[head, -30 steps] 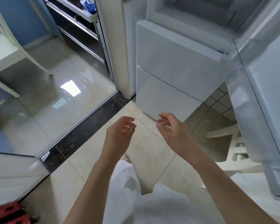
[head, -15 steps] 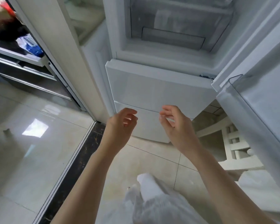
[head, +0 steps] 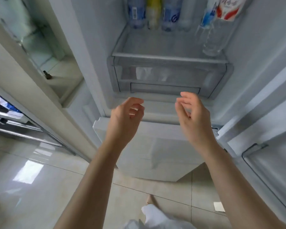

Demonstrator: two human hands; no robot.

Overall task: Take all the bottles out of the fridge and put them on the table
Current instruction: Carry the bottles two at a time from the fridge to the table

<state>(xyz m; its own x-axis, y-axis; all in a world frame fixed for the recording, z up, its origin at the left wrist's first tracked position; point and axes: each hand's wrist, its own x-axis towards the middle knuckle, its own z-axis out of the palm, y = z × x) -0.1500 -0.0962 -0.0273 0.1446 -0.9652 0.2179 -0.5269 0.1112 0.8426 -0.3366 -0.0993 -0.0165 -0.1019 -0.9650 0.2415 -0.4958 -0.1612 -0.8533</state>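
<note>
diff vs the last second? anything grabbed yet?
The view tilted up: the shelf of plastic bottles inside the open white fridge is now in sight. Left hand and right hand rose toward it. Unchanged: both hold nothing, fingers loosely curled.

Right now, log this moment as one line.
left hand: empty, open | right hand: empty, open | bottles: on fridge shelf, untouched | stage: reaching
</note>
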